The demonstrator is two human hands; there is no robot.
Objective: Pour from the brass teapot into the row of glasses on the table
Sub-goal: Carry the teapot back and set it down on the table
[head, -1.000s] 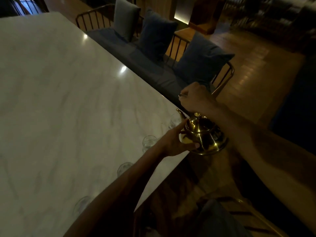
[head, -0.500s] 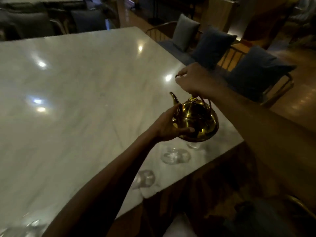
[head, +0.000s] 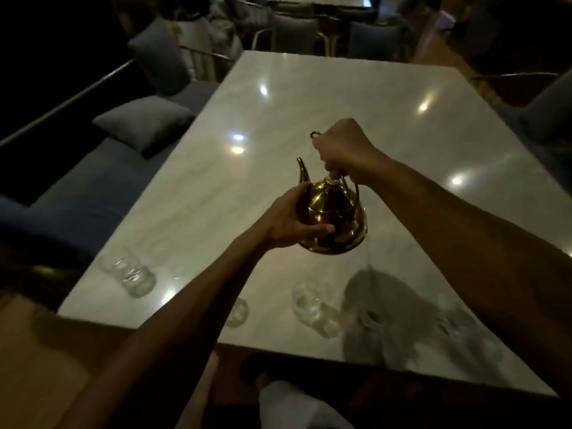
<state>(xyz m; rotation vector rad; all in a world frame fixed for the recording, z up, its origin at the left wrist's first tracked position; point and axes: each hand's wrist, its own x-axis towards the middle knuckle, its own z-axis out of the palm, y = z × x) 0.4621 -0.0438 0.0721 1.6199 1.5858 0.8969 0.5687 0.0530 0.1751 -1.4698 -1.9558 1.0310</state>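
Observation:
A shiny brass teapot (head: pixel 335 221) hangs upright above the middle of the white marble table (head: pixel 309 103), spout pointing away from me. My right hand (head: pixel 343 148) is closed around its top handle. My left hand (head: pixel 291 224) cups the pot's left side and underside. Clear glasses stand in a row along the near edge: one at the left (head: pixel 131 275), one partly behind my left forearm (head: pixel 238 311), one in the middle (head: pixel 312 308), and blurred ones in the pot's shadow at the right (head: pixel 371 317).
A dark blue bench with grey cushions (head: pixel 145 122) runs along the table's left side. Chairs (head: pixel 294 29) stand beyond the far end and another at the right (head: pixel 544 100). My knee (head: pixel 291 404) shows below the near edge.
My view has swung round so I face the table lengthwise. The teapot, held in both hands, has moved from the table's edge to over its middle, behind the row of glasses.

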